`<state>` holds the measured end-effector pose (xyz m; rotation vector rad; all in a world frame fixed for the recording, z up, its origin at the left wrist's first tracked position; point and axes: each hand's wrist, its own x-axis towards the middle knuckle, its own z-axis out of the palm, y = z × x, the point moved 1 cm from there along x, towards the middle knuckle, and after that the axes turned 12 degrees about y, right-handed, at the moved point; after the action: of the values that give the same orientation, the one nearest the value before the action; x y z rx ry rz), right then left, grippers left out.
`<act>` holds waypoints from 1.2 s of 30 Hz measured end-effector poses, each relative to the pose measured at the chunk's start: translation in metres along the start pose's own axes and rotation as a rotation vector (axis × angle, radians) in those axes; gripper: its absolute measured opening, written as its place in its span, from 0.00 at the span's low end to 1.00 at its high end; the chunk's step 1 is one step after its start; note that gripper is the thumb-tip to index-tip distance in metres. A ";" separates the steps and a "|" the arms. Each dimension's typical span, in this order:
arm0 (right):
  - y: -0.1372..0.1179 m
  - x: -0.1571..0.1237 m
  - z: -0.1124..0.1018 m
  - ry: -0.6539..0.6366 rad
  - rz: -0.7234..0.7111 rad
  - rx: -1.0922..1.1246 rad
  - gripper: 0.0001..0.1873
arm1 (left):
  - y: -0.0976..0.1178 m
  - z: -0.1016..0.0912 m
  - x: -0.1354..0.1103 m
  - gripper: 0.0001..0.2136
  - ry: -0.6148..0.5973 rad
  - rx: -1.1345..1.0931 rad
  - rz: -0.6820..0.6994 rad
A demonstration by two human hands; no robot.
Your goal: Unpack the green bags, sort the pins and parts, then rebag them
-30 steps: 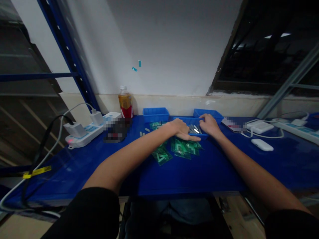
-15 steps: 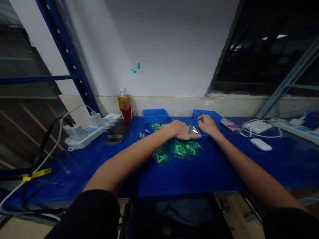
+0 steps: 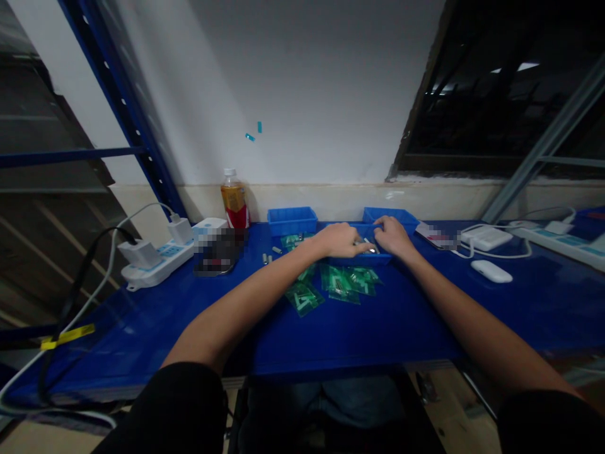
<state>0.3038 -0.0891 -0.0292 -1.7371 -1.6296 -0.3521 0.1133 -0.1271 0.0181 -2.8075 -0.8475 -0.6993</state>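
Observation:
The middle blue bin (image 3: 333,229) holds small shiny metal pieces (image 3: 373,250). My left hand (image 3: 341,241) reaches over its left side, fingers bent down among the pieces. The fingers are drawn together, and whatever lies between them is hidden. At the bin's right end my right hand (image 3: 393,237) curls its fingers over the wall and grips it. In front of the bin lie several small clear green bags (image 3: 341,284) with pale strips and metal parts inside. Another green bag (image 3: 303,297) rests under my left forearm.
Two more blue bins (image 3: 292,219) (image 3: 390,218) stand against the wall. A few metal cylinders (image 3: 267,259) lie left of the bags. Farther left are a drink bottle (image 3: 234,200), a blurred dark object (image 3: 220,252) and a power strip (image 3: 163,258). A white case (image 3: 491,271) and cables lie right.
My left hand has drawn its outstretched thumb in and reaches lower into the bin. My right hand stays at the bin's right end. The camera view has shifted slightly.

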 end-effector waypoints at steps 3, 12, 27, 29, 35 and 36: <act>0.006 0.002 -0.001 0.001 0.029 -0.023 0.14 | -0.017 -0.013 -0.007 0.30 0.199 -0.009 -0.070; 0.021 0.004 -0.009 0.010 0.114 -0.055 0.17 | -0.086 -0.004 -0.053 0.22 0.098 0.280 -0.582; 0.021 0.003 -0.009 0.022 0.108 -0.053 0.15 | -0.070 0.028 -0.031 0.19 0.044 0.306 -0.523; 0.021 0.003 -0.009 0.033 0.118 -0.049 0.15 | -0.069 0.027 -0.035 0.19 0.070 0.310 -0.508; 0.016 0.001 -0.012 0.070 0.130 -0.012 0.14 | -0.054 0.008 -0.034 0.18 0.184 0.310 -0.439; 0.014 0.001 -0.013 0.082 0.133 -0.001 0.14 | -0.047 0.005 -0.032 0.18 0.211 0.293 -0.394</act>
<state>0.3206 -0.0956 -0.0238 -1.7971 -1.4486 -0.3555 0.0661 -0.1022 -0.0013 -2.2847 -1.3522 -0.8252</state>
